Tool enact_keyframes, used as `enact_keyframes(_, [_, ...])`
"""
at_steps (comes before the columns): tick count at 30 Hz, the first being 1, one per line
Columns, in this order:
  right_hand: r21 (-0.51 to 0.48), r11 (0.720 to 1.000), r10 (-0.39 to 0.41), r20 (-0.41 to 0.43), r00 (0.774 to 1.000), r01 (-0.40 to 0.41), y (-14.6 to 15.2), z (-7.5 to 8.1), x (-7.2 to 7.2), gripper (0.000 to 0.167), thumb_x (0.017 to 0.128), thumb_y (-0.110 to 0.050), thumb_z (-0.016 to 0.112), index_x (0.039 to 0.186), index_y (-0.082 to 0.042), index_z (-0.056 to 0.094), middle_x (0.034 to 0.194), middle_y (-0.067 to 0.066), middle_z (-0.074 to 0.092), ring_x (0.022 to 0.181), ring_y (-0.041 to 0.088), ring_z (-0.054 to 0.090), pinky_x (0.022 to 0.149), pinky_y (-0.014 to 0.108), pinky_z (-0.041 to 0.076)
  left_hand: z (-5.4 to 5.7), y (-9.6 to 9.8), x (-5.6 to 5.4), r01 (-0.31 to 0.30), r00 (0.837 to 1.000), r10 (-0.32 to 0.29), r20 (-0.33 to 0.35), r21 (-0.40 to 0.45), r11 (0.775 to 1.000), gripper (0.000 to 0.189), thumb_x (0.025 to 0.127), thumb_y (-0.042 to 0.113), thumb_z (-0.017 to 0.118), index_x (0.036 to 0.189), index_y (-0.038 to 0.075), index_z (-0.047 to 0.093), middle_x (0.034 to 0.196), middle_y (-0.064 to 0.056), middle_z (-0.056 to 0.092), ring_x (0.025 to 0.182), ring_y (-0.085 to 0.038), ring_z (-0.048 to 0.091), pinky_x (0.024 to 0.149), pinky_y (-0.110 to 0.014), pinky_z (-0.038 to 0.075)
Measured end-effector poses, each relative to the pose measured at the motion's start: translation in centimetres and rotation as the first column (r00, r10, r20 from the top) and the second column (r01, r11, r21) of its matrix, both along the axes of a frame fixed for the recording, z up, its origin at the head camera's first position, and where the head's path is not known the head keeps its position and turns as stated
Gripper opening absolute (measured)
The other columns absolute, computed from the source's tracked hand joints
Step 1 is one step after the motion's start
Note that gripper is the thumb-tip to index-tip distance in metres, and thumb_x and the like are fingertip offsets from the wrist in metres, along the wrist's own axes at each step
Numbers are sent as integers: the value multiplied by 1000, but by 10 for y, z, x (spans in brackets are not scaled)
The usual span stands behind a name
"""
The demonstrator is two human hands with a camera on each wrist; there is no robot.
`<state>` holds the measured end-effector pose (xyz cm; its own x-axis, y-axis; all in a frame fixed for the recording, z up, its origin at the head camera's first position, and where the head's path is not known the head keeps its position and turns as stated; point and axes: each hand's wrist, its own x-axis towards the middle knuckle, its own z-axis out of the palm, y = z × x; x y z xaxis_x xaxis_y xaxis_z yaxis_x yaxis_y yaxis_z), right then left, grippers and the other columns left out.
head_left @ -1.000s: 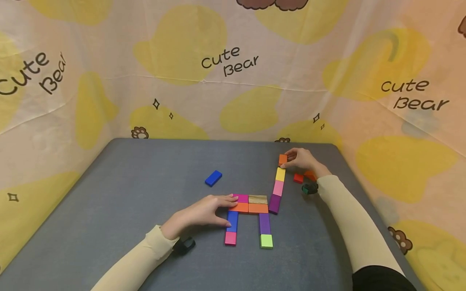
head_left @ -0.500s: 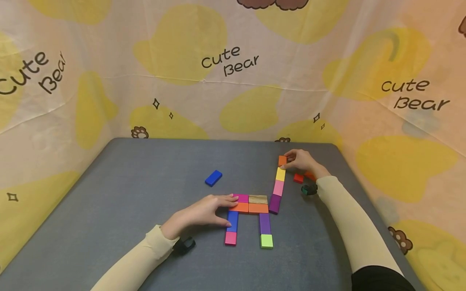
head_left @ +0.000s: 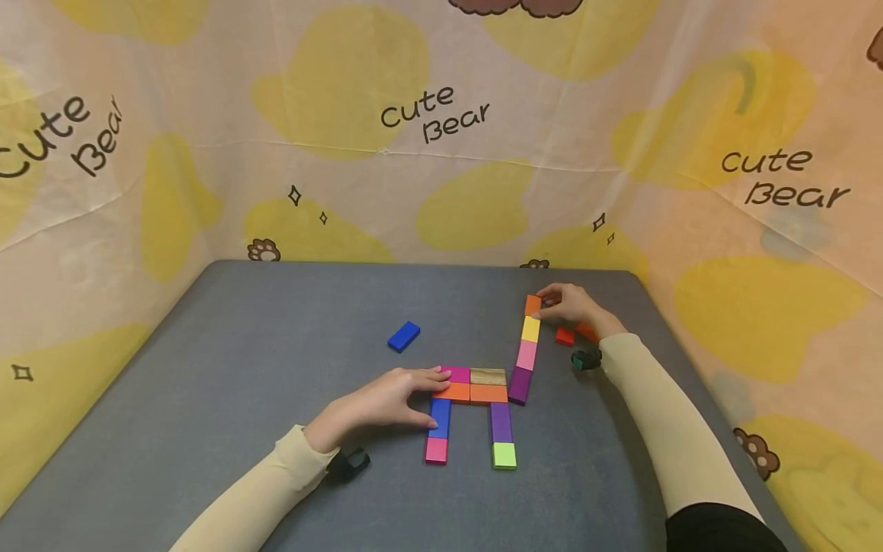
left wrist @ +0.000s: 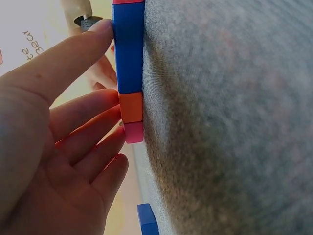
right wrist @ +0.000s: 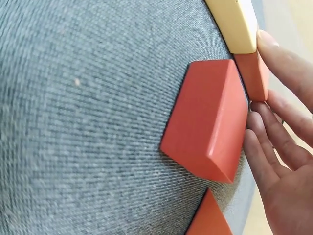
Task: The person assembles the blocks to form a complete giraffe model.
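Flat coloured blocks lie on the grey table in a four-rowed figure. My left hand rests against its left side: the fingers touch the magenta block and the left orange block, and the thumb touches the blue block. From the figure's right corner a slanting line runs away: dark purple block, light pink block, yellow block, then the far orange block. My right hand pinches that far orange block, thumb near its joint with the yellow one, a finger at its far end.
A loose blue block lies behind the figure. Beside my right wrist sit a red block and another orange piece. A printed cloth hangs round the table's back and sides.
My right hand has shifted the far orange block slightly left and nearer, into line against the yellow block. The left hand has stayed in place.
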<state>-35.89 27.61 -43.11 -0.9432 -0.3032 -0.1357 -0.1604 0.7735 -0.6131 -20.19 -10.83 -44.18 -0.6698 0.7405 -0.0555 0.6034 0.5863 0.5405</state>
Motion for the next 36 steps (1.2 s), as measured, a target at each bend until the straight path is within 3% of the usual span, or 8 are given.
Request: enact_keyframes(36, [-34, 999, -11, 18, 1000, 11, 4, -5, -2, 59, 84, -32, 72, 134, -7, 52, 135, 20, 51, 125, 36, 46, 105, 52, 38, 3, 2, 0, -11, 1000, 11, 22, -6, 1000, 67, 79, 46, 73, 138, 23, 51, 148, 8, 41, 140, -15, 34, 111, -43, 34])
